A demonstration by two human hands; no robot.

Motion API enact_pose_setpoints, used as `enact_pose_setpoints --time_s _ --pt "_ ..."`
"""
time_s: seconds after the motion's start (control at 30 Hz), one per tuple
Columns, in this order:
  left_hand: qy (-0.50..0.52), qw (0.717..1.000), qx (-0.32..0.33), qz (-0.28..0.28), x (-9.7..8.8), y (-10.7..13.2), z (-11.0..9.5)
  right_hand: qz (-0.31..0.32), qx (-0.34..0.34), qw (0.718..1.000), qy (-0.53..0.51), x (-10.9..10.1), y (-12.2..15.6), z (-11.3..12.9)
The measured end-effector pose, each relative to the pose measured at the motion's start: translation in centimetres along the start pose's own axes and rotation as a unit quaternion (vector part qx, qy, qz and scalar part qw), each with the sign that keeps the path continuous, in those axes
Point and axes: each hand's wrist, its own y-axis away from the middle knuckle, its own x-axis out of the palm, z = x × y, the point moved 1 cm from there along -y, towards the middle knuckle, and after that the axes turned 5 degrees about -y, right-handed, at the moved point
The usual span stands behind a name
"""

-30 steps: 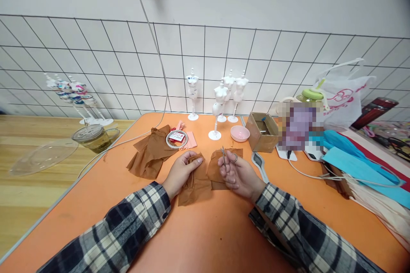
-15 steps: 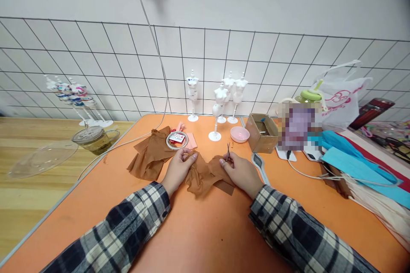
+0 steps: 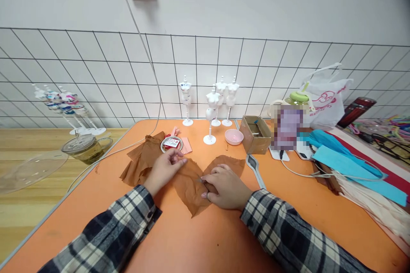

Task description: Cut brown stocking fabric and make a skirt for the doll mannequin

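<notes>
A piece of thin brown cloth (image 3: 188, 183) lies spread on the orange table, its lower edge coming to a point. At its upper left edge is my left hand (image 3: 165, 170), fingers loosely curled and apart, gripping nothing that I can see. My right hand (image 3: 226, 185) rests over the cloth's middle, closed around small scissors (image 3: 202, 180); only a bit of metal shows at the fingertips, the rest is hidden under the hand. More crumpled brown cloth (image 3: 137, 162) lies left of my left hand, beside an embroidery-hoop-like ring with a label (image 3: 172, 143).
Several small white mannequins (image 3: 210, 113) stand at the back, near a pink bowl (image 3: 234, 137) and a cardboard box (image 3: 255, 136). A grey zipper-like strip (image 3: 255, 170) lies right of the cloth. Blue fabric (image 3: 358, 175) and a white cable (image 3: 307, 174) lie farther right. A glass teapot (image 3: 83, 149) stands left.
The bunched cloth is now laid out flatter. My right hand has come down and left onto it, the scissors turned from upright to pointing left. My left hand has released the cloth.
</notes>
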Motion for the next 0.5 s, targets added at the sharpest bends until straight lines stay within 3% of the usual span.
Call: enact_pose_setpoints --time_s 0.1,0.2,0.3,0.4,0.5 --pt "-0.167 0.983 0.043 -0.060 -3.2 -0.6 0.6 -0.015 0.009 1.000 0.005 -0.6 0.0 0.2" --pt "-0.333 0.932 0.140 -0.041 -5.4 -0.8 1.2 -0.046 0.008 0.999 0.000 -0.8 -0.6 1.0" --pt "-0.409 0.896 0.172 0.002 -5.9 -1.0 2.3 -0.034 -0.006 0.999 0.000 -0.3 -1.9 2.5" --pt "-0.407 0.900 0.154 0.022 -5.2 -1.4 3.5 0.016 -0.041 0.999 0.023 0.8 -3.4 3.7" --pt "-0.337 0.934 0.119 0.014 -4.5 -1.8 4.2 0.028 -0.038 0.998 0.044 1.6 -4.6 4.1"
